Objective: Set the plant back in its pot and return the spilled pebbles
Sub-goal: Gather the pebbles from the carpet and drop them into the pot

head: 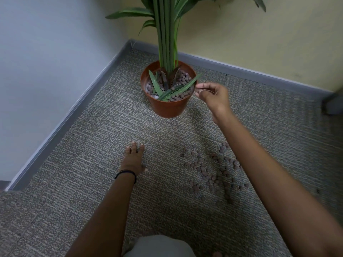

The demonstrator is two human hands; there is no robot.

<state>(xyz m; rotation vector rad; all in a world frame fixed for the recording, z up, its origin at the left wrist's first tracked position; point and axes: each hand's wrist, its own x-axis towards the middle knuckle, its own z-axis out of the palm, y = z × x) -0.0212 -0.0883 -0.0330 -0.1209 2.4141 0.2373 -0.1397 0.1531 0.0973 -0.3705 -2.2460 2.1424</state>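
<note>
Nearest the camera, a pale trouser knee (pixel 159 245) showed at the bottom edge, with both bare forearms reaching out over the grey carpet (pixel 74 182). The left hand (pixel 134 158), a dark band (pixel 126 173) at its wrist, lay flat on the carpet with fingers straight and slightly spread, holding nothing.

Just to its right, under the right forearm, the spilled pebbles (pixel 213 171) were scattered loosely on the carpet. They looked small, round, hard and light. They would likely roll off a flat palm, so a cupped scoop or a pinch of a few at a time seemed best.

Farther out, the right hand (pixel 213 95) hovered beside the rim of the brown pot (pixel 167 106), its fingertips (pixel 199 88) drawn together as if pinching. Whether they held a pebble could not be made out.

The plant (pixel 166 34) stood upright in the pot, stems stiff and straight, with pebbles around its base. The pot seemed thin plastic, best gripped by the rim or wall. Behind it ran the grey skirting (pixel 74 108) of a room corner.
</note>
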